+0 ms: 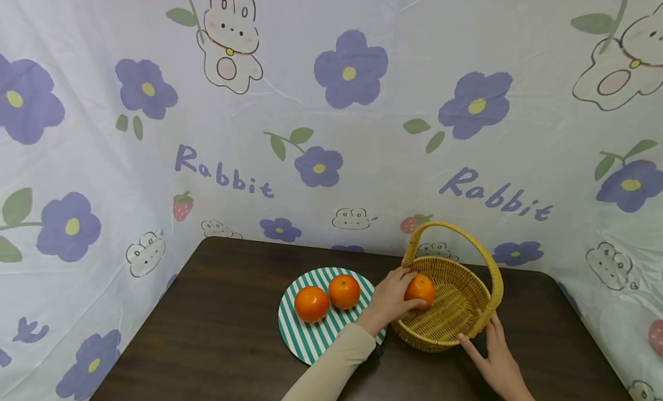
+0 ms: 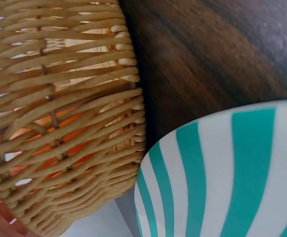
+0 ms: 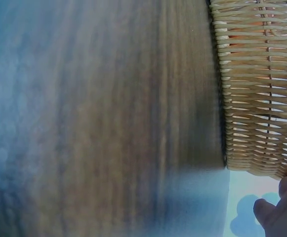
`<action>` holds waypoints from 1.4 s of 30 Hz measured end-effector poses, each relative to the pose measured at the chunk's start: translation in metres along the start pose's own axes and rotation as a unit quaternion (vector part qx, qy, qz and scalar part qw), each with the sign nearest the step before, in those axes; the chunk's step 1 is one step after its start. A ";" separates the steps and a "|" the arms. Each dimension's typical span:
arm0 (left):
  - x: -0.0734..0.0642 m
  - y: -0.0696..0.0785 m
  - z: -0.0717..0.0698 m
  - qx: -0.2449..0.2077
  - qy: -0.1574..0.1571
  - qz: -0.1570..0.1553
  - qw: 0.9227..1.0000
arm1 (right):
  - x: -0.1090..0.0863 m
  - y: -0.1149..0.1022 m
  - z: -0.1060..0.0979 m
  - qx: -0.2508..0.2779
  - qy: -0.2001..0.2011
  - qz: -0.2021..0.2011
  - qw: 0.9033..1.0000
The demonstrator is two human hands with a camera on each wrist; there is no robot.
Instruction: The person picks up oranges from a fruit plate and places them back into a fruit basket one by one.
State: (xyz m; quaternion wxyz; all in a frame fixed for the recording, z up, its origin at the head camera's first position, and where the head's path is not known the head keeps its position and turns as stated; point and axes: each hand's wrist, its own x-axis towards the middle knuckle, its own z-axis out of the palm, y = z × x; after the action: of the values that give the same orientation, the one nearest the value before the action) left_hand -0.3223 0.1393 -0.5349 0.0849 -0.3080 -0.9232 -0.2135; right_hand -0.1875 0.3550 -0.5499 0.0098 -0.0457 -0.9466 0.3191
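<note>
My left hand [image 1: 389, 297] reaches over the left rim of a yellow wicker basket [image 1: 450, 321], its fingers and thumb round an orange [image 1: 422, 290] inside. Through the weave in the left wrist view, the orange's colour shows [image 2: 76, 131]. At the basket's right side, my right hand [image 1: 498, 361] holds the rim by the foot of the arched handle [image 1: 468, 237], thumb in front and fingers farther round. Two more oranges, one left [image 1: 311, 304] and one right [image 1: 344, 291], lie on a round plate [image 1: 296, 336] with green and white stripes.
Plate and basket stand side by side on a dark wooden table [image 1: 217, 332], the plate's edge close to the basket's left side. Behind the table hangs a white cloth [image 1: 290, 102] printed with purple flowers and rabbits.
</note>
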 end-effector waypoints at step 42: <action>-0.046 -0.015 -0.055 -0.068 0.030 0.019 0.997 | 0.000 0.001 0.000 0.006 -0.007 -0.001 1.000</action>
State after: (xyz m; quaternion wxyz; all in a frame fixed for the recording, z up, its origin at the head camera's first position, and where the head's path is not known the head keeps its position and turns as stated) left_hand -0.2939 0.0797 -0.5045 0.0952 -0.3244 -0.8975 -0.2832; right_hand -0.1876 0.3555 -0.5509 0.0042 -0.0428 -0.9447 0.3251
